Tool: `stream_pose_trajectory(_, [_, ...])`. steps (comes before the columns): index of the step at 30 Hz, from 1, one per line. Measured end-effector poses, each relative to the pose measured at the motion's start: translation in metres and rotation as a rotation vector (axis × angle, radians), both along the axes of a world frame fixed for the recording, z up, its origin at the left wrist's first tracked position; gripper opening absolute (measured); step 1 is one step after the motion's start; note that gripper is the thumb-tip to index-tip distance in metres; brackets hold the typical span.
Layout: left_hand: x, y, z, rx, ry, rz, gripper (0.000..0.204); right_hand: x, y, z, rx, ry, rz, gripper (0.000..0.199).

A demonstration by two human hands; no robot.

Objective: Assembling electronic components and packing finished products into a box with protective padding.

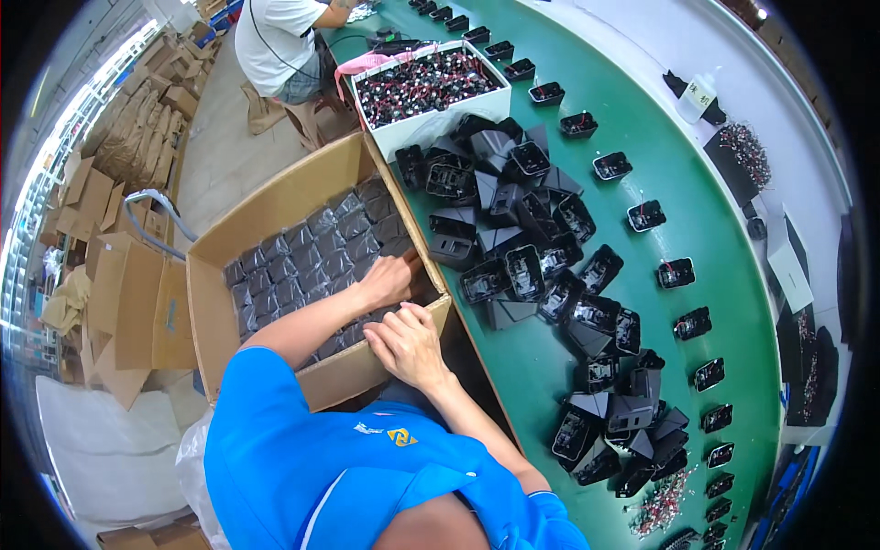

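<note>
A large open cardboard box (209, 302) stands left of the green table, filled with rows of black parts in clear bags (302, 261). My left hand (390, 278) reaches into the box's near right corner, its fingers dug in among the bags against the box wall. Whether it grips one is hidden. My right hand (408, 344) lies just beside it at the box's front edge, with its fingers spread and bent down onto the bags and nothing held.
On the green table (715, 220) lie a heap of black plastic housings (513, 220), a row of small black parts (676, 272) and a white bin of wired parts (426, 87). Another person in a white shirt (275, 41) sits beyond. Folded cartons (128, 302) stand to the left.
</note>
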State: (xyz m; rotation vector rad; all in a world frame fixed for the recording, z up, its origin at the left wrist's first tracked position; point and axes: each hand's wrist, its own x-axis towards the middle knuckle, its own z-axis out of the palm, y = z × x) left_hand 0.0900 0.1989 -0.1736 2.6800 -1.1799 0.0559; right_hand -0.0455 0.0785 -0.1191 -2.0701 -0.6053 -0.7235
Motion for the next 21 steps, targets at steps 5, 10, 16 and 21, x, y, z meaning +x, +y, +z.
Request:
stream_pose_trajectory(5, [0.000,0.004,-0.006,0.176,0.064,-0.026,0.030,-0.003,-0.004,0.005,-0.027,0.016,0.028,0.011])
stream_pose_trajectory(10, [0.009,0.008,-0.043,0.201,0.057,0.049,0.033,-0.001,0.000,0.000,0.006,-0.022,0.042,0.012])
stream_pose_trajectory(16, [0.002,0.016,0.004,-0.696,0.480,0.237,0.018,-0.003,0.003,-0.001,-0.022,0.011,0.033,0.011])
stream_pose_trajectory(21, [0.024,0.026,0.031,-0.449,0.533,0.562,0.022,0.002,0.000,-0.004,-0.022,0.049,0.037,0.011])
